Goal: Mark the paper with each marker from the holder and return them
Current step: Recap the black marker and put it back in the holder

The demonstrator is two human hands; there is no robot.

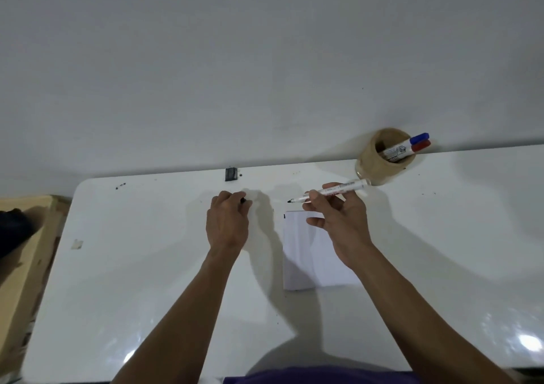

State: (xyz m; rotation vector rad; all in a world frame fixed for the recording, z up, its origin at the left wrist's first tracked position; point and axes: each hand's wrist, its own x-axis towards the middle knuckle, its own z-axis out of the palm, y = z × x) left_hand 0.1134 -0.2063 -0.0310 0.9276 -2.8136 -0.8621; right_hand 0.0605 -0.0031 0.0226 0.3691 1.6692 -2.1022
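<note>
My right hand holds an uncapped black-tipped white marker, its tip pointing left above the far edge of the white paper. A small black mark sits at the paper's far left corner. My left hand is closed around the marker's black cap, left of the paper. The tan round holder stands at the table's far edge, right of my right hand, with a blue-capped marker and a red-capped marker leaning in it.
The white table meets a white wall at the back. A small black clip sits on the far edge. A scrap of tape lies at the left. A wooden frame stands beyond the table's left side.
</note>
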